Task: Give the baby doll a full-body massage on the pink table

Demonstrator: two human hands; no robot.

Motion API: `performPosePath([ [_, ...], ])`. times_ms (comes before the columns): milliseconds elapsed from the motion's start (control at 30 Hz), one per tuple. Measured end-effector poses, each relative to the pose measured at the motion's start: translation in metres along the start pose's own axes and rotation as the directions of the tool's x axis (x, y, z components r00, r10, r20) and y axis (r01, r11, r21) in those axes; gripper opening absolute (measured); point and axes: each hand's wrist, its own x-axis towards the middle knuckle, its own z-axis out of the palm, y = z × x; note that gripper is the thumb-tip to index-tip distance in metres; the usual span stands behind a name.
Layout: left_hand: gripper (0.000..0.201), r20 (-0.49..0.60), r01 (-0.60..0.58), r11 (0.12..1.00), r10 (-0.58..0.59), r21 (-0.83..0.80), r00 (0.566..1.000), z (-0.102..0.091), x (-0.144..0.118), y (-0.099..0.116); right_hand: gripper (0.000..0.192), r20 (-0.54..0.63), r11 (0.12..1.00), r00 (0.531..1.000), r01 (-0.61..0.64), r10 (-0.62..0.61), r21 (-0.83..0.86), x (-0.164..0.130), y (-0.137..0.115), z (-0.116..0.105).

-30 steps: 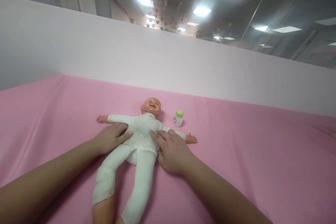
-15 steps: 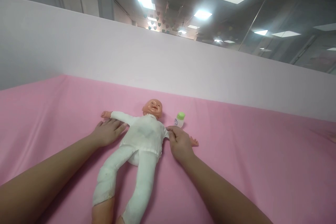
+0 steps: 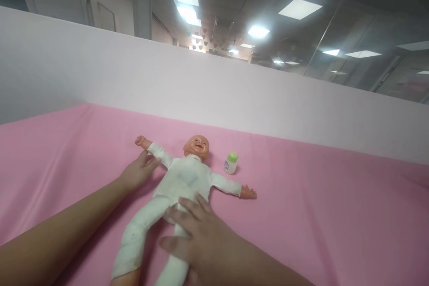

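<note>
Resting flat with fingers spread, the right hand lies open over the doll at its hips and upper legs, palm down and gripping nothing; its fingertips reach up to the lower edge of the doll's white top. The forearm runs back to the bottom edge of the view and covers part of the doll's right-side leg.

The left hand is also open, fingers loosely extended. It lies on the pink sheet just beside the doll's outstretched arm, fingertips touching or nearly touching the white sleeve near the shoulder; whether it presses on the sleeve cannot be told.

The doll lies on its back on the sheet, head away from the person, both arms stretched out to the sides, legs pointing toward the camera. It wears a white suit; its bare hands and one bare foot show at the ends of the sleeves and leg.

Near the doll's head, on the right side and apart from it, a small white bottle with a green cap stands upright on the sheet. Behind the sheet rises a plain white partition, and above it ceiling lights show.
</note>
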Motion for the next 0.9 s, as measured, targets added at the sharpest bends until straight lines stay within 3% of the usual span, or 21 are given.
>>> performPosePath([
  [67, 0.080, -0.031, 0.047, 0.998, -0.045, 0.048, 0.998, 0.001, 0.001, 0.000, 0.048, -0.060, 0.990, 0.990, 0.124, -0.128, -0.074, 0.004, -0.004, 0.012],
  [167, 0.068, -0.041, 0.085, 0.980, -0.079, 0.182, 0.996, 0.001, 0.002, 0.004, 0.025, -0.221, 0.952, 0.928, 0.274, -0.299, -0.134, 0.011, -0.008, 0.027],
  [267, 0.065, -0.016, 0.043, 0.980, -0.041, 0.193, 0.999, -0.001, 0.001, 0.008, 0.016, -0.348, 0.938, 0.871, 0.330, -0.347, -0.108, 0.016, -0.011, 0.030],
  [333, 0.073, 0.001, 0.032, 0.992, -0.033, 0.121, 0.999, -0.002, -0.001, 0.009, 0.020, -0.478, 0.949, 0.824, 0.305, -0.304, -0.079, 0.017, -0.009, 0.025],
  [433, 0.082, 0.001, -0.021, 1.000, 0.021, -0.023, 1.000, 0.000, -0.007, 0.012, 0.035, -0.700, 0.980, 0.695, 0.195, -0.165, -0.038, 0.011, 0.002, 0.017],
  [533, 0.079, -0.046, -0.119, 0.992, 0.116, -0.050, 0.992, 0.007, -0.016, 0.021, 0.047, -0.770, 0.997, 0.635, -0.002, -0.058, -0.077, 0.004, 0.024, 0.012],
  [633, 0.068, -0.011, -0.266, 0.961, 0.267, 0.080, 0.964, 0.018, -0.024, 0.030, 0.044, -0.768, 0.959, 0.640, -0.241, 0.042, -0.149, 0.000, 0.049, 0.013],
  [700, 0.063, 0.053, -0.386, 0.902, 0.383, 0.192, 0.922, 0.023, -0.025, 0.033, 0.043, -0.735, 0.944, 0.664, -0.311, 0.136, -0.107, 0.000, 0.061, 0.016],
  [800, 0.058, 0.139, -0.473, 0.819, 0.453, 0.324, 0.881, 0.027, -0.025, 0.032, 0.047, -0.623, 0.970, 0.757, -0.245, 0.198, 0.011, 0.001, 0.063, 0.019],
  [900, 0.057, 0.171, -0.476, 0.792, 0.446, 0.381, 0.879, 0.028, -0.024, 0.031, 0.056, -0.507, 0.980, 0.840, -0.183, 0.195, 0.073, 0.004, 0.050, 0.018],
])
